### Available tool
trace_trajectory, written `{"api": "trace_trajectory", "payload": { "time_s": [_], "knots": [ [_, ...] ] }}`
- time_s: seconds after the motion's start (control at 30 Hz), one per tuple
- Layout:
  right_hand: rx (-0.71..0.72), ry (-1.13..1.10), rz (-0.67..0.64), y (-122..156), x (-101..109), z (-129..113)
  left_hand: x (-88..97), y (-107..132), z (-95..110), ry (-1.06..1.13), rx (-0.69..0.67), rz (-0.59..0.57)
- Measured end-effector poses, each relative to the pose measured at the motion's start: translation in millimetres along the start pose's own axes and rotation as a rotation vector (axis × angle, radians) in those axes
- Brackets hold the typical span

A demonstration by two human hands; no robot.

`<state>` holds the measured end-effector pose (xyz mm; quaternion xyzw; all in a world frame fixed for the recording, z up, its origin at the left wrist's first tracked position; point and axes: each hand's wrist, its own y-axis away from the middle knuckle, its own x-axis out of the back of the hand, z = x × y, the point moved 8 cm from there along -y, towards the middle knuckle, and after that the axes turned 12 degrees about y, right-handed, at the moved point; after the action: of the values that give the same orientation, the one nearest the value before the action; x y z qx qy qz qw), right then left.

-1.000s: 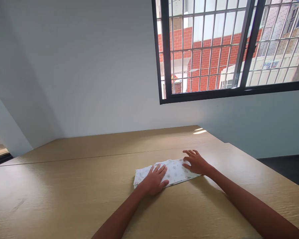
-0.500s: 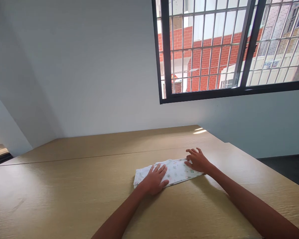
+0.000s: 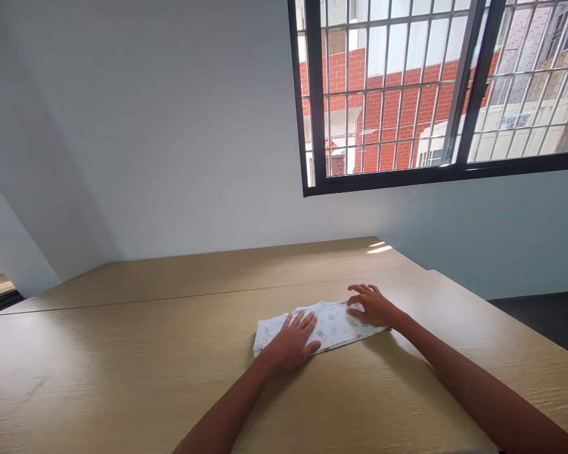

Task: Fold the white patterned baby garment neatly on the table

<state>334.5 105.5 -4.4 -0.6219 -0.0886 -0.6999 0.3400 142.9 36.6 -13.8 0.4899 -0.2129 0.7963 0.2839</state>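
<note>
A small white cloth (image 3: 334, 326) with a tiny coloured print lies folded into a long strip on the wooden table (image 3: 123, 372). My left hand (image 3: 292, 343) rests flat on its left half, fingers stretched out and slightly spread. My right hand (image 3: 372, 305) presses on the strip's right end, fingers extended and a little curled, fingertips on the cloth. Neither hand holds anything up.
The table runs to a white wall at the back, with a seam across its top (image 3: 170, 296). Its right edge (image 3: 502, 328) drops to a dark floor. A black-framed barred window (image 3: 430, 94) is above on the right.
My right hand slid a little to the right along the cloth's end, then came back slightly left. The left hand and the cloth stayed put.
</note>
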Motion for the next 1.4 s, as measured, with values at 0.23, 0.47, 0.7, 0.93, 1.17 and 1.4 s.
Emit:
{"api": "trace_trajectory", "payload": {
  "time_s": [0.23,0.47,0.7,0.93,1.17,1.4],
  "knots": [
    [-0.003,0.000,0.006,0.5,-2.3,-2.7,1.7,0.5,0.6,-0.005,0.003,-0.001],
    [0.090,-0.033,-0.003,2.4,-0.1,-16.4,1.3,1.9,1.4,-0.004,0.005,-0.004],
    [-0.051,0.028,0.000,-0.7,-2.6,2.2,0.2,0.0,-1.6,0.002,0.002,0.000],
    [-0.138,0.074,0.034,1.1,-2.8,10.1,0.6,0.2,-0.9,0.005,-0.004,0.004],
    [0.071,-0.092,0.055,-2.5,6.2,-32.8,-1.1,-0.6,-2.2,-0.001,-0.011,0.009],
    [0.044,-0.121,-0.047,-2.4,3.5,-27.5,-0.5,0.5,-1.8,-0.007,-0.020,0.015]
  ]
}}
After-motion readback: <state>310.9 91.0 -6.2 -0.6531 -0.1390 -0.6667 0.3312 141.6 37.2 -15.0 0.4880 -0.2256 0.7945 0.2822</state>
